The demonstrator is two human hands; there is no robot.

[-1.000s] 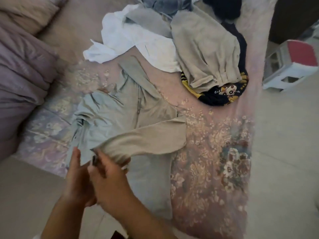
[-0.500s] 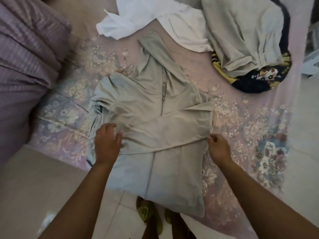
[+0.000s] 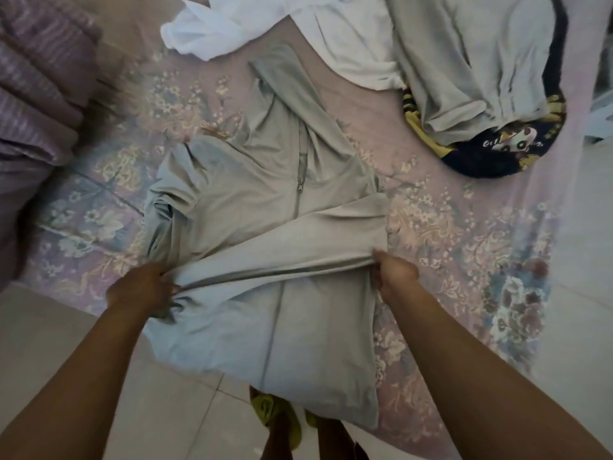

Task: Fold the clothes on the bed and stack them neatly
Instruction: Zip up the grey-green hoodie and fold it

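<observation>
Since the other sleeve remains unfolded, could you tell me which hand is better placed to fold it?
Likely the left hand: it grips the grey zip-up jacket beside that bunched sleeve.

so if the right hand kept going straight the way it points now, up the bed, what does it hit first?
The right hand already grips the grey zip jacket at its folded sleeve. Straight on, it likely runs along the sleeve's outer edge, then over bare floral bedspread, toward the grey trousers. Depth is unclear.

Dim, soft light; blurred, warped edges.
</observation>
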